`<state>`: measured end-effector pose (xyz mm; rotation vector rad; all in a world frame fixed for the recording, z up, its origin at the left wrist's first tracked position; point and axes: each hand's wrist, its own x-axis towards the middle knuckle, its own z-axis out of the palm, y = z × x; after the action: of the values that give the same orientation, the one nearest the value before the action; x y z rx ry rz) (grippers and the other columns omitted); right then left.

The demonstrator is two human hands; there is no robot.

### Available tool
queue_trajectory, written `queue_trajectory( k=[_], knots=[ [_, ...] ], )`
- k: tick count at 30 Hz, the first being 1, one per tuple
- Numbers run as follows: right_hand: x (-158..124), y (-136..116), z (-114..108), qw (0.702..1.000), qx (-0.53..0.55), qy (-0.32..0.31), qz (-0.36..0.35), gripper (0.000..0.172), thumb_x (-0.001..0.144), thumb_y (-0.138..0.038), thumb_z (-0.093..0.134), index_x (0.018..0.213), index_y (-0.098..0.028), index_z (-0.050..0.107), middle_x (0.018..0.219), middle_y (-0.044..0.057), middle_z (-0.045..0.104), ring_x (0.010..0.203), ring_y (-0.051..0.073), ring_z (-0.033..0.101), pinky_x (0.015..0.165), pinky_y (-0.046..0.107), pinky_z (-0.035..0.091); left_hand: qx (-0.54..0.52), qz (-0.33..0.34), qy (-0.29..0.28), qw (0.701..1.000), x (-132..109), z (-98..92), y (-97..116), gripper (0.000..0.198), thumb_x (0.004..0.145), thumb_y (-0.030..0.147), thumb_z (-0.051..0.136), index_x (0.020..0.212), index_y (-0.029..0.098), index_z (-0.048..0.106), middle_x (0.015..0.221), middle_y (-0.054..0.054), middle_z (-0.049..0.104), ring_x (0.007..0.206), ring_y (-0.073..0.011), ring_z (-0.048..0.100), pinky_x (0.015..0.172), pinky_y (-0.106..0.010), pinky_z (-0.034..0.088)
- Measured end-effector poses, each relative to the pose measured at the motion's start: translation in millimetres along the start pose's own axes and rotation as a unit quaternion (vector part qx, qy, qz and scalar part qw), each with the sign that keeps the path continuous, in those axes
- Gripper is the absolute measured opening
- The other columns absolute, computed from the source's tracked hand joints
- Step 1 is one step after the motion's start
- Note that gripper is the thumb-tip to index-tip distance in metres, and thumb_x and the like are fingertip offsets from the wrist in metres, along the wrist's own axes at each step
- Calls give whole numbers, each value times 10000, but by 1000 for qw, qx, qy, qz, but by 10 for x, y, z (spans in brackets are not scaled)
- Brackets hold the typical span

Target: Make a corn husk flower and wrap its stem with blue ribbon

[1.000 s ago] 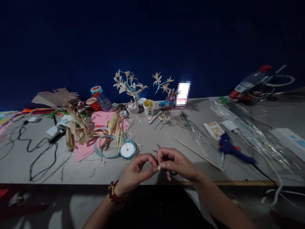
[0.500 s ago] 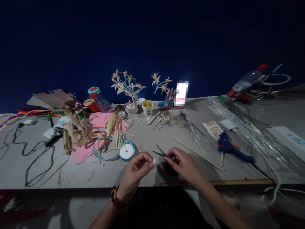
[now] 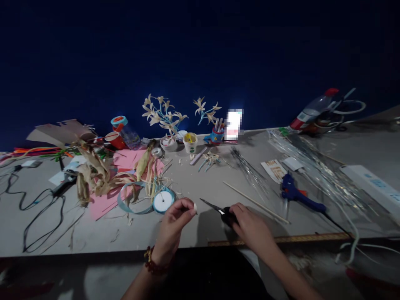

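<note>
Between thumb and forefinger, my left hand (image 3: 178, 218) pinches a small pale cream piece (image 3: 195, 207), perhaps a bit of husk; its far side is hidden by my fingers. My right hand (image 3: 250, 223) has its fingers on the black handles of the scissors (image 3: 215, 206). The blades are together and point left toward my left hand, low over the table. A ribbon spool (image 3: 163, 201) with blue ribbon lies just beyond my left hand. Dried corn husks (image 3: 103, 177) are heaped on pink paper (image 3: 98, 205) farther left.
Pale flower stems (image 3: 162, 110) stand in small tubs at the back, beside a pen cup (image 3: 215, 135) and a lit phone (image 3: 233, 124). A thin stick (image 3: 256, 201), a bundle of wires (image 3: 250, 164) and a blue glue gun (image 3: 300, 195) lie right. A ruler (image 3: 300, 238) follows the front edge.
The scissors have gone from spread blades to closed ones, and my right hand has shifted back and right with their handles lower. My left hand keeps its pinch. The whole view has shifted slightly.
</note>
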<state>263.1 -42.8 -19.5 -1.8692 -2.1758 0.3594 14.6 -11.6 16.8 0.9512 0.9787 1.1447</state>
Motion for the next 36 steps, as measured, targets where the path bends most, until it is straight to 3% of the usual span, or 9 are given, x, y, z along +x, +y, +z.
queue_trajectory(
  k=[3,6,9,13,18,36],
  knots=[
    [16,77,-30,987,153,-15,44,75,881,-259,538,908,-221,598,842,53,689,714,221,662,627,313,487,-12,3,5,1000,-15,7,2,157,780,281,786,787,176,670,830,-28,618,839,-164,566,816,-289,464],
    [-27,26,-70,928,365,-48,58,205,922,-414,518,936,-219,579,805,28,650,715,201,637,605,296,498,-15,14,15,1000,-28,40,26,158,770,275,792,775,170,674,842,-35,616,841,-168,567,796,-285,467],
    [-109,-172,-106,885,458,-63,56,264,899,-485,562,918,-222,554,778,1,609,680,171,587,603,275,487,-15,28,16,999,-31,87,58,143,777,261,784,772,175,669,873,-34,610,857,-168,568,803,-285,467],
    [-152,-449,-175,918,386,-69,54,293,797,-476,693,879,-225,567,703,-26,579,595,152,509,548,260,406,-24,67,-5,997,-34,142,76,88,827,229,740,794,189,669,921,-40,627,900,-168,581,838,-290,469],
    [-119,-568,-254,947,313,-63,31,269,761,-404,748,846,-233,559,665,-38,592,587,158,516,557,262,376,-40,92,-14,995,-59,172,52,46,861,209,714,837,194,677,956,-57,665,960,-193,632,880,-327,495],
    [-115,-653,-440,958,279,-67,23,241,774,-355,754,856,-231,564,706,-18,642,647,184,577,595,273,398,-66,119,-58,989,-72,159,24,93,900,133,672,886,222,694,936,-21,716,943,-166,674,964,-372,503]
  ],
)
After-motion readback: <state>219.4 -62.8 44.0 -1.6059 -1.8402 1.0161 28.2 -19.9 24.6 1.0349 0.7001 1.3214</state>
